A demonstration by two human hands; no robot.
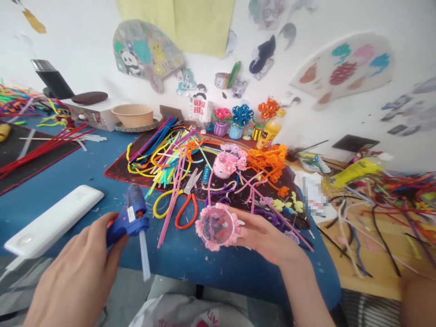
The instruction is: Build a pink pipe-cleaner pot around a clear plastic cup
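My left hand (80,261) is wrapped round the handle of a blue hot glue gun (131,222), and a translucent glue stick (145,259) sticks out of its back end. In my right hand (264,236) is a small clear plastic cup (218,227), tilted so its round opening faces me. Fuzzy pink trim rings the cup's rim. The glue gun and the cup are apart. Just beyond them lie scissors (184,200) with red and yellow handles, beside long pink pipe cleaners (172,200). A pink pot with pink flowers (225,164) sits further back.
Bundles of coloured pipe cleaners (160,154) and orange ones (267,159) cover the dark mat. A white power strip (56,220) lies at left. Finished flower pots (241,122) and a yellow bottle (271,129) stand along the wall. Loose strands litter the wooden table (327,254) at right.
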